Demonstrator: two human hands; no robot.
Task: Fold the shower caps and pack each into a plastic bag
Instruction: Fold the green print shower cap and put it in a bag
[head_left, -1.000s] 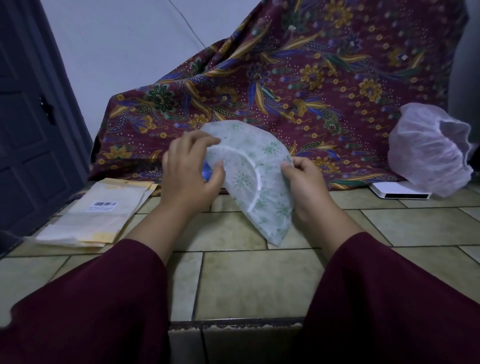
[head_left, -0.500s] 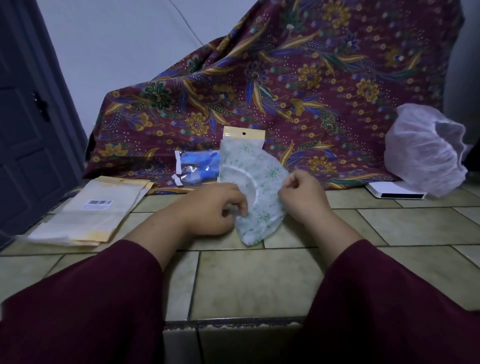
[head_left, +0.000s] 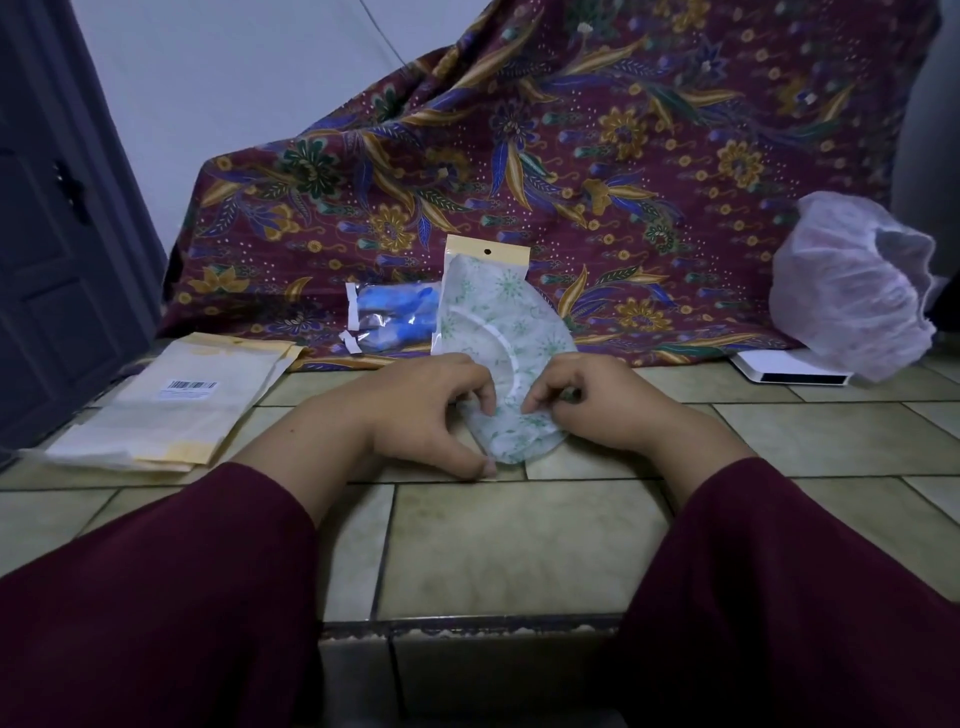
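Shower cap (head_left: 506, 332) fronts packed bags (head_left: 395, 317)

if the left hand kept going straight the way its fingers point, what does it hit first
The left hand points right, toward the right hand. It would likely meet the green-patterned shower cap pinched between them, then the right hand's fingertips.

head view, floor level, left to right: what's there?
stack of flat bags → blue packed cap → left hand → green-print shower cap, pinched by both hands → right hand → white box → pink shower cap. Yellow-header bag behind the green cap omitted, since it overlaps.
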